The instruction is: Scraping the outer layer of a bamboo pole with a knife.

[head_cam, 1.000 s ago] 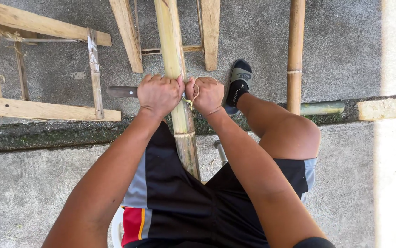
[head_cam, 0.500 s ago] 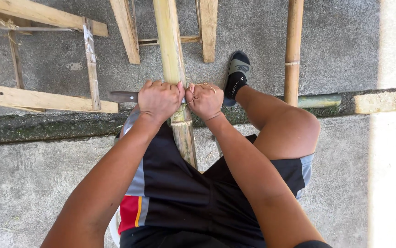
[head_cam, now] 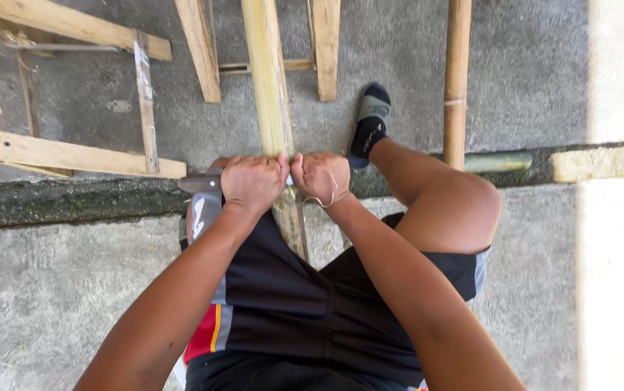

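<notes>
a seated person works a long pale bamboo pole (head_cam: 268,87) that runs from between the knees out over the concrete floor (head_cam: 529,65); the left hand (head_cam: 252,182) is clenched in a fist on one side of the pole, the right hand (head_cam: 320,177) clenched on the other, the two fists almost knuckle to knuckle; a dark blade (head_cam: 199,183) juts out level from beside the left fist, lying crosswise to the pole, so the hands appear to grip a knife at both ends; whether its edge has bitten into the bamboo cannot be told; a thin loop (head_cam: 324,199) hangs at the right wrist; to do this well, it seems wise to keep both fists level so the edge stays square, press evenly, and hold the pole steady between the legs; the sandalled foot (head_cam: 370,124) rests beyond; a second bamboo pole (head_cam: 457,80) lies to the right, a wooden frame (head_cam: 73,156) to the left.
</notes>
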